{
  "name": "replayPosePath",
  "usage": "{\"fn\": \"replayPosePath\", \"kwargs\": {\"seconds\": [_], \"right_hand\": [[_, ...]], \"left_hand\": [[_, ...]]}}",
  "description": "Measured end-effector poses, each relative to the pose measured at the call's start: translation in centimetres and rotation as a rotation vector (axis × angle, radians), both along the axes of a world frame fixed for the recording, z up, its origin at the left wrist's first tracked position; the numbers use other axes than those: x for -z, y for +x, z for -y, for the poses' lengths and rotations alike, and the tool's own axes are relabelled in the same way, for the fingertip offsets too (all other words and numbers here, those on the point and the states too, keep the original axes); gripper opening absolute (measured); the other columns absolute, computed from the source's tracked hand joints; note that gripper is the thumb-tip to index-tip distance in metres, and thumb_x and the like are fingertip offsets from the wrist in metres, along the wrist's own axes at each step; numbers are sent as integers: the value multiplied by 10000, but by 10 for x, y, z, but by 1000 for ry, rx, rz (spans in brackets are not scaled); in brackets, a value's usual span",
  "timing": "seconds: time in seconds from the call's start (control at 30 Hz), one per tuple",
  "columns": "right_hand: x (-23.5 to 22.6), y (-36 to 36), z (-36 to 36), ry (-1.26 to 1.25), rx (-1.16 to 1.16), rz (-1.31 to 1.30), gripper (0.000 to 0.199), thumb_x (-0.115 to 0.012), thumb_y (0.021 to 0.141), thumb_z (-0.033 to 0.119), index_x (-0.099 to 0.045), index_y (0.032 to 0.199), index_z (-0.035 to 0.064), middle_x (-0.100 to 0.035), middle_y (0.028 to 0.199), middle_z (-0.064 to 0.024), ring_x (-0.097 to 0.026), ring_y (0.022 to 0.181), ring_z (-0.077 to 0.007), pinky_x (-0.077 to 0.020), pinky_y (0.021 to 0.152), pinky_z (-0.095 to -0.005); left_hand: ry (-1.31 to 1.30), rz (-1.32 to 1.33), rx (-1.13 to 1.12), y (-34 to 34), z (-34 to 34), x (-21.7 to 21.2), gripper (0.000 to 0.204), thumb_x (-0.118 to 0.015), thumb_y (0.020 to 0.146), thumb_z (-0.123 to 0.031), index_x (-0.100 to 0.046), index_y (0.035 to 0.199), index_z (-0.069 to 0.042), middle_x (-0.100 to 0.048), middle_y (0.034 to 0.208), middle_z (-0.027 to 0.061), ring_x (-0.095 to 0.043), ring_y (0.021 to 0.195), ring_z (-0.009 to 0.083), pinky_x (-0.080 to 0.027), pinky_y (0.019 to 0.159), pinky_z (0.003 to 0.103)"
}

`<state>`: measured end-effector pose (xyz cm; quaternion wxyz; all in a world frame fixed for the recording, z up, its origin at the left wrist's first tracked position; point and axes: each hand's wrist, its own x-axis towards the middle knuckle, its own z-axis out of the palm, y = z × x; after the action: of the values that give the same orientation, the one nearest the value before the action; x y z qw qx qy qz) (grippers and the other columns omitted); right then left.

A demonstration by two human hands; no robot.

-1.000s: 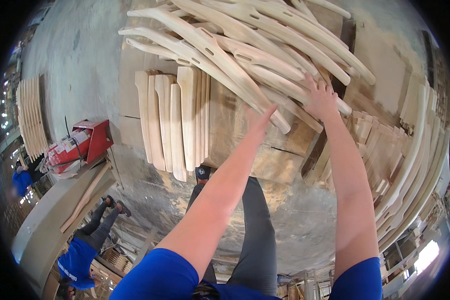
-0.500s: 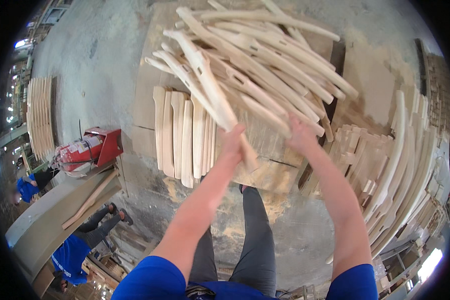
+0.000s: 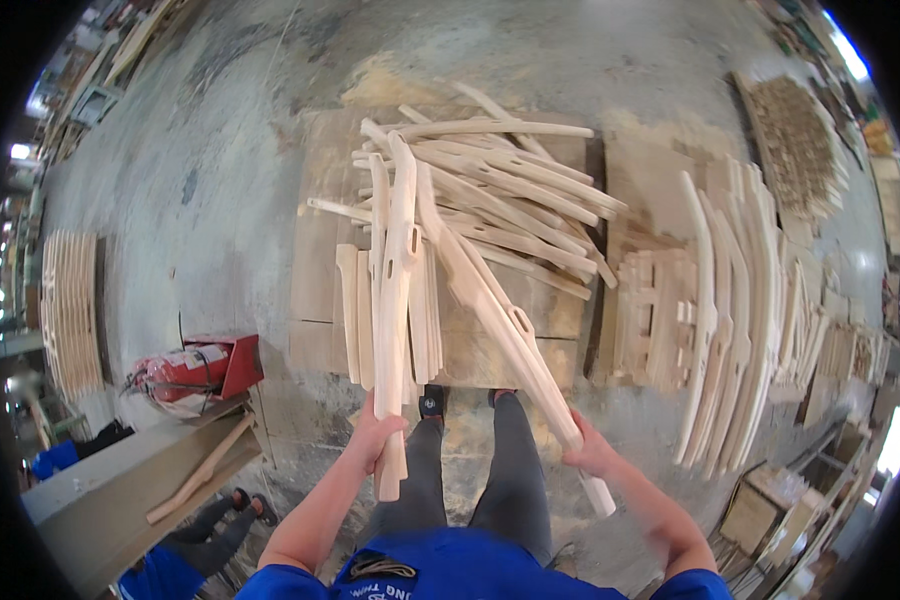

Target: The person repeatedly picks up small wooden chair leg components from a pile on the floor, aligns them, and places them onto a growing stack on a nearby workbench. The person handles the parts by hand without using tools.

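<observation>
My left hand (image 3: 378, 443) is closed round the near end of long, curved wooden chair legs (image 3: 394, 330) with mortise slots; two seem to lie together there. More slotted chair legs (image 3: 537, 382) slant from the middle down to my right hand (image 3: 592, 452), which grips them near their lower end. Both lots are raised in front of me, their far ends over the pile. That loose pile of similar legs (image 3: 530, 180) lies crisscrossed on a flat brown board (image 3: 315, 290). A neat row of legs (image 3: 348, 325) stands beside it, partly hidden behind the left-hand pieces.
Stacked curved legs (image 3: 740, 340) and short wooden pieces (image 3: 650, 310) are on the right. At left, a red fire extinguisher (image 3: 180, 372) sits by a grey beam (image 3: 120, 490), with another wooden stack (image 3: 70, 315) beyond. A person in blue (image 3: 165, 575) is at lower left.
Both hands have come back from the pile toward my body, drawing chair legs with them. The legs in my hands now point away from me. My view has shifted too.
</observation>
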<state>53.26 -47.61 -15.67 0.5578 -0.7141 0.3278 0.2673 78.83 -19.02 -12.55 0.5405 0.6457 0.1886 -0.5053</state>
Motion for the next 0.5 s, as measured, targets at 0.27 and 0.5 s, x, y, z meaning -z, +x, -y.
{"fn": "replayPosePath", "kwargs": {"seconds": [0.27, 0.5], "right_hand": [[-135, -103, -150, 450, 858, 70, 835, -620, 627, 97, -238, 1369, 57, -552, 992, -153, -608, 830, -246, -520, 721, -382], [-226, -154, -225, 567, 1359, 492, 652, -650, 638, 196, -377, 1196, -2, -566, 905, -181, -611, 757, -275, -532, 689, -417]], "left_hand": [[-171, 74, 385, -2, -44, -71, 725, -599, 669, -53, -290, 1325, -80, -503, 875, 73, -535, 655, 157, -474, 570, 301], [-407, 276, 730, -32, 5, -120, 814, -602, 637, -67, -243, 1367, -38, -464, 1097, 98, -476, 981, 182, -410, 841, 295]]}}
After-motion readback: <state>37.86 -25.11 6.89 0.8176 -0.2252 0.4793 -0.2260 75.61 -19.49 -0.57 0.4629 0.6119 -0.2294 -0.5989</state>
